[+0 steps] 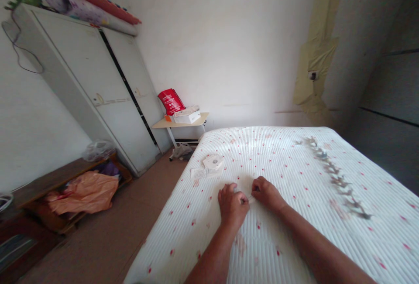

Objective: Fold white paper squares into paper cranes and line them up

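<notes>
As left hand [233, 204] and right hand [266, 193] pinch thin strip [251, 199], fingers [242, 197] narrow, ribbed bedspread [262, 249].

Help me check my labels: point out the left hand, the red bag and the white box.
Left hand [231, 207]: head view, on the back of the hand.
Red bag [170, 101]: head view, on the middle of its front.
White box [191, 118]: head view, on its side.

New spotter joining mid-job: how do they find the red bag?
Find the tall grey cabinet, then the small table just to its right in the picture. The bag is on that table, left of the white box. It is bright red with white print, unlike the pale box.
</notes>
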The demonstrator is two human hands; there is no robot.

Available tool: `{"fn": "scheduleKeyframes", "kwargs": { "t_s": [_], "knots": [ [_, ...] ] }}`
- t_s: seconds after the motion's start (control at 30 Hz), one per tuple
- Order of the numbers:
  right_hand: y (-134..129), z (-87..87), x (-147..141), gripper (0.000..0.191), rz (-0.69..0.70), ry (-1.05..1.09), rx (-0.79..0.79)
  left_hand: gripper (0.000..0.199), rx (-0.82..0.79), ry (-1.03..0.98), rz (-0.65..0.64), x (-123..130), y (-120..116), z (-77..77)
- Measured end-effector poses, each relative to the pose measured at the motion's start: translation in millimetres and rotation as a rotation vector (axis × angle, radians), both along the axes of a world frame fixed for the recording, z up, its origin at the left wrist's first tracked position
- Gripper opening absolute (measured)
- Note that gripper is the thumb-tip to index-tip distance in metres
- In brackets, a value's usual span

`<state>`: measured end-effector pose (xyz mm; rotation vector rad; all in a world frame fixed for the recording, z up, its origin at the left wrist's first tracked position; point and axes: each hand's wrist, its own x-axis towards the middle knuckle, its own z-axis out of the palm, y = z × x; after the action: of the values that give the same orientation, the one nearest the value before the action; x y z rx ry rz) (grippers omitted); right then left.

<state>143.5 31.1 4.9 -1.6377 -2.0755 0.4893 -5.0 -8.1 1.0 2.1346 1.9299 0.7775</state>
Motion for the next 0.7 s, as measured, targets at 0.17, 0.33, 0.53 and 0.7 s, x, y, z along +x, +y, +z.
{"fn": "scheduleKeyframes", "kwargs": {
  "t_s": [0.17, 0.33, 0.53, 0.7],
  "knots": [
    [3, -0.2, 3, 0.012, -0.018, -0.029, 0.010, 0.008, 0.001, -0.005, 0.003, -2, -2, -1.1],
    [5, -0.6, 6, 0.010, -0.032, -0.024, 0.007, 0.009, -0.019, -0.007, 0.006, -2, -2, -2.4],
    [8, -2.7, 18, 0.011, -0.056, 0.007, 0.005, 0.009, -0.028, -0.013, 0.011, -1, -3, -1.8],
    [7, -4.3, 31, 0.031, 0.046, 0.211, -0.022, 0.011, -0.021, -0.008, -0.020, -1, -6, -0.1]
  ]
}}
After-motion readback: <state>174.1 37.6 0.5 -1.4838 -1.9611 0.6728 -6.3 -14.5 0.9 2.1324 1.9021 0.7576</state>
